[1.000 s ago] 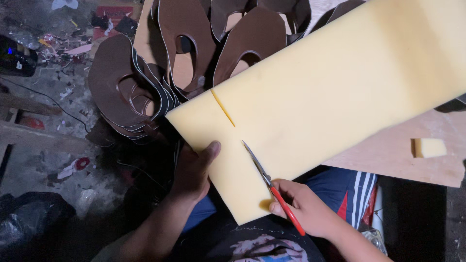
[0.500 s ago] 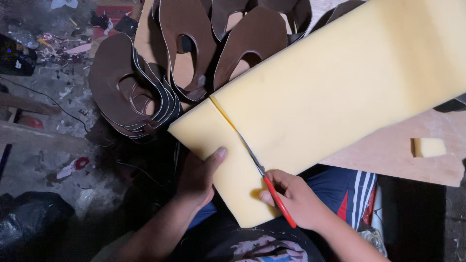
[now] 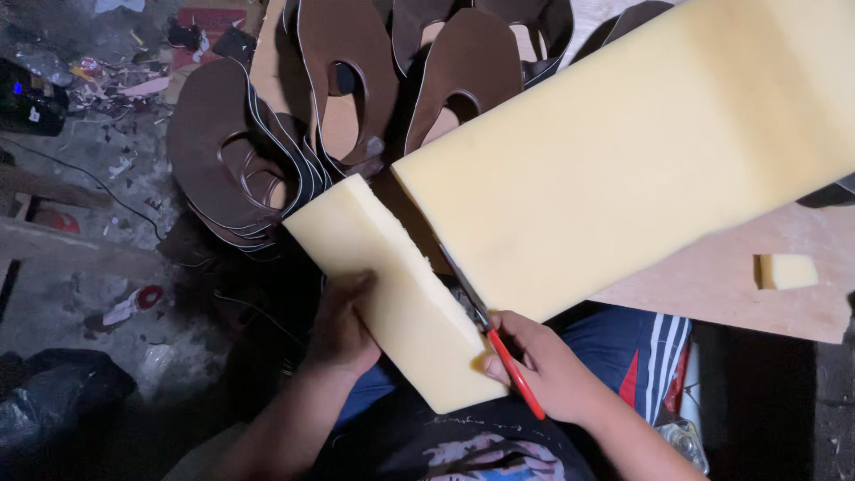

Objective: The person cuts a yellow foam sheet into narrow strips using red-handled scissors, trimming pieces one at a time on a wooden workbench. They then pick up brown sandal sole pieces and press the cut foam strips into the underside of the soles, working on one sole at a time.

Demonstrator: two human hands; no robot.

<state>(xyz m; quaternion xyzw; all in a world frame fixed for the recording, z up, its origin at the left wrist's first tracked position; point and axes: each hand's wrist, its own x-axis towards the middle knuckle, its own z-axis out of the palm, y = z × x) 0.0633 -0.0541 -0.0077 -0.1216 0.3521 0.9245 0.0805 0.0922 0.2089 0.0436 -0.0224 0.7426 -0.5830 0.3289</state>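
The right hand [image 3: 552, 374] grips red-handled scissors [image 3: 490, 343], their blades buried in the gap between the big yellow foam sheet [image 3: 623, 160] and a narrower foam strip [image 3: 392, 294]. The left hand [image 3: 343, 325] clasps the strip's outer edge, fingers curled on it, over the lap. Brown shoe cutouts [image 3: 267, 142] lie stacked beyond, and a small foam scrap [image 3: 788, 271] sits on the wooden board [image 3: 712, 285].
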